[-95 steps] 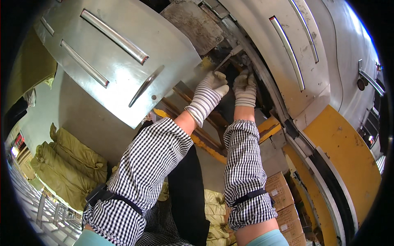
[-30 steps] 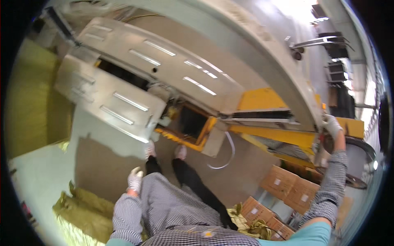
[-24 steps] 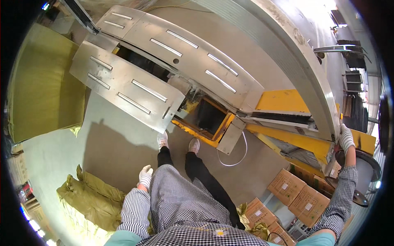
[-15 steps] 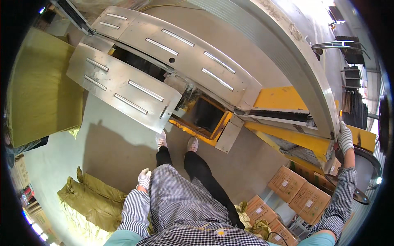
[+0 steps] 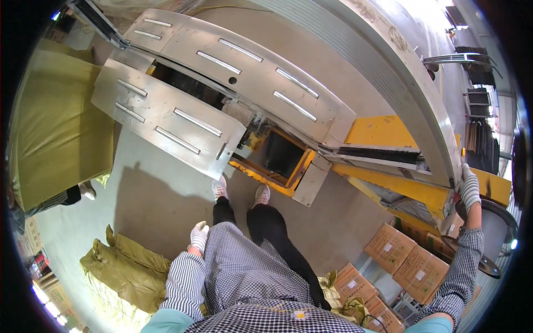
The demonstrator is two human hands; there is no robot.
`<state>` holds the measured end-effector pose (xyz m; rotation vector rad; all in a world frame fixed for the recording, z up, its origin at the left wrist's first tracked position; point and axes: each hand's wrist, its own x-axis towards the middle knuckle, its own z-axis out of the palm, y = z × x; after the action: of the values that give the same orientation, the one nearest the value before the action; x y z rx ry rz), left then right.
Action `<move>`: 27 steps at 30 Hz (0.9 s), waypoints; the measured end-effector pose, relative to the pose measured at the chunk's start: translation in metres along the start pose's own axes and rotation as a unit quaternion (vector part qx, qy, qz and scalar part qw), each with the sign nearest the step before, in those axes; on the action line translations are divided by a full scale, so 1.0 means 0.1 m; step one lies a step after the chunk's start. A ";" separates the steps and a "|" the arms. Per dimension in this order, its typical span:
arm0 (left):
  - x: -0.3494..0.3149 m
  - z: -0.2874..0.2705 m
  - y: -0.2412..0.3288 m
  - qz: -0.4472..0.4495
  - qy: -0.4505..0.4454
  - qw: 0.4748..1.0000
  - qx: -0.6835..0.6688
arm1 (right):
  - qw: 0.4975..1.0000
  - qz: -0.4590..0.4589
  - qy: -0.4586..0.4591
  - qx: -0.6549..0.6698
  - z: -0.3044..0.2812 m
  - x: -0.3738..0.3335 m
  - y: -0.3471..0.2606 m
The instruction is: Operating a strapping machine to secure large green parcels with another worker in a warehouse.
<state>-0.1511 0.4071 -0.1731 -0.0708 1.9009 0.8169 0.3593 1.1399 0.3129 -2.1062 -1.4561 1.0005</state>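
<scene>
My left hand (image 5: 199, 236), in a striped white glove, hangs beside my checked apron (image 5: 233, 266). Its fingers are curled in, with nothing visible in them. Far out to the right, my gloved right hand (image 5: 469, 187) lies against the lower end of a long grey curved beam (image 5: 413, 83). Those fingers are stretched along the beam's outer side; a small red part shows near the thumb side. In front of my feet stands a machine with slotted metal panels (image 5: 166, 119) and an open yellow-framed box (image 5: 280, 158).
Brown cartons (image 5: 388, 247) are stacked at the lower right. A round grey drum-like part (image 5: 491, 233) sits by my right forearm. Olive wrapped bundles (image 5: 130, 272) lie at lower left. A large olive-covered block (image 5: 61, 122) stands at far left, with a person's shoe (image 5: 88, 191) beneath it.
My left hand has shifted slightly up and right. The other person's shoe has come into view under the block at left. My right hand stays at the beam.
</scene>
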 end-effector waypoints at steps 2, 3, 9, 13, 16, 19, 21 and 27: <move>-0.01 0.01 -0.06 -0.010 -0.001 1.000 0.006 | 1.000 0.005 0.005 0.028 -0.14 0.12 0.09; 0.00 0.03 -0.06 -0.011 -0.002 1.000 0.004 | 0.998 0.009 0.008 0.056 -0.21 0.19 0.09; 0.20 0.08 -0.22 0.027 0.023 0.999 0.028 | 0.838 -0.110 0.146 -0.514 -0.38 0.13 0.05; 0.25 -0.11 -0.09 0.031 0.059 0.996 -0.056 | 0.741 -0.481 0.330 -0.333 1.50 -1.89 -0.76; 0.54 -0.08 -0.33 -0.030 0.069 0.990 -0.121 | 0.709 -0.636 0.207 -0.224 3.42 -2.88 -0.48; 1.01 -0.34 -0.78 -0.156 0.151 0.939 -0.268 | 0.791 -0.544 -0.185 -0.209 5.36 -2.66 0.50; 1.41 -0.54 -0.65 -0.107 0.160 0.890 -0.413 | 0.791 -0.449 -0.297 -0.289 6.53 -2.07 1.64; 2.22 -1.03 0.64 0.100 0.101 0.956 -0.256 | 0.400 -0.382 -0.466 -0.690 8.42 -0.86 3.51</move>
<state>-0.3628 0.4646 -0.2990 -0.2931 1.8564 1.4758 -0.0553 0.8605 -0.4543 -0.3597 -4.2714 0.3085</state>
